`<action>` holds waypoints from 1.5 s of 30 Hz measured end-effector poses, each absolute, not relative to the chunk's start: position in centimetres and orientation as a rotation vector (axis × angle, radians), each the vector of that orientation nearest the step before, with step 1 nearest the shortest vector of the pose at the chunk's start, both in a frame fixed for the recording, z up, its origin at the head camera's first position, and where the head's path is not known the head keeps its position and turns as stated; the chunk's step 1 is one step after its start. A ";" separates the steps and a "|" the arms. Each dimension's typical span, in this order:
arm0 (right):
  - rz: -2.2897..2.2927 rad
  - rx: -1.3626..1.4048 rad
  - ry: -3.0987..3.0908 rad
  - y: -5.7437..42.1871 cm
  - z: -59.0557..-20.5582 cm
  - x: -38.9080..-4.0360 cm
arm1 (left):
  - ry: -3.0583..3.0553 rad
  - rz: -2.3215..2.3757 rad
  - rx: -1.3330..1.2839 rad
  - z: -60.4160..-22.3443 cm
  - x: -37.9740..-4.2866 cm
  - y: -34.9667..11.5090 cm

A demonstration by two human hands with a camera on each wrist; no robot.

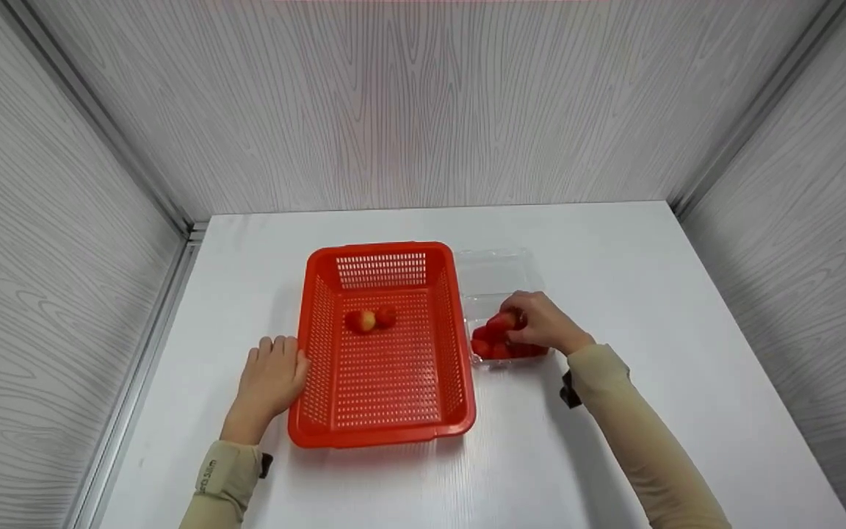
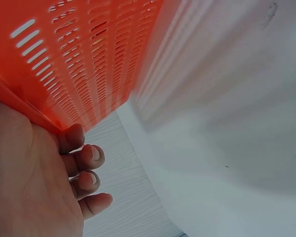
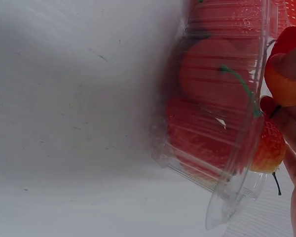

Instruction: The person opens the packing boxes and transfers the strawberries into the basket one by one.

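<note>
My left hand (image 1: pixel 272 378) holds the left rim of a red plastic basket (image 1: pixel 460 411), with the thumb at the rim. In the left wrist view its loosely bent fingers (image 2: pixel 86 158) show below the basket's slotted wall (image 2: pixel 84 59). Over a clear plastic clamshell box (image 1: pixel 471 360), right of the basket, my right hand (image 1: pixel 540 319) pinches a small red-and-yellow apple (image 3: pixel 286 81). Red fruits (image 3: pixel 212 74) fill the box, one with a green stem. Just below the held apple is a red-and-yellow fruit (image 3: pixel 269 148) with a dark stem. Inside the basket lie small fruits (image 1: pixel 366 320), red and yellow.
The clamshell's clear lid (image 1: pixel 496 272) lies folded back behind the box. Basket and box stand on a white table (image 1: pixel 614 257). Pale wood-grain panels (image 1: pixel 423 110) enclose the table at the back and both sides.
</note>
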State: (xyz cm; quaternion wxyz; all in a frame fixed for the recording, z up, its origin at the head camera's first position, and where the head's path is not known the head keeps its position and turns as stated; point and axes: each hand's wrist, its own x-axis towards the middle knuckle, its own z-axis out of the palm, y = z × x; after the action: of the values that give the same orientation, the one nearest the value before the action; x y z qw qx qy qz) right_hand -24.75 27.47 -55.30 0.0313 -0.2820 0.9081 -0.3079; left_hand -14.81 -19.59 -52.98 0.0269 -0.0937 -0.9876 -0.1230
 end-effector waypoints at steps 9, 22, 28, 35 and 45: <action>-1.097 -0.990 2.863 27.2 -54.5 -24.9 | -3.044 -0.361 -0.292 -53.1 -14.8 -19.6; -1.386 -0.867 2.854 22.8 -51.1 -24.7 | -3.039 -0.339 -0.288 -53.1 -14.8 -19.6; -1.471 -0.889 2.788 19.7 -50.4 -24.6 | -3.042 -0.347 -0.278 -53.1 -14.8 -19.5; -1.448 -0.860 2.800 16.6 -50.9 -24.4 | -3.046 -0.354 -0.265 -53.1 -14.7 -19.5; -1.320 -0.660 2.807 13.6 -50.7 -24.7 | -3.050 -0.362 -0.262 -53.2 -14.7 -19.5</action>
State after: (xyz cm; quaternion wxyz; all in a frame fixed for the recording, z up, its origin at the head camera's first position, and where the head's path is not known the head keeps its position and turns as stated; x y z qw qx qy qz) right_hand -24.69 13.61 -50.74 -0.0148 -0.2080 0.8850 -0.4163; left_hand -14.70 -19.52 -53.19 0.0297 -0.0848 -0.9890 -0.1173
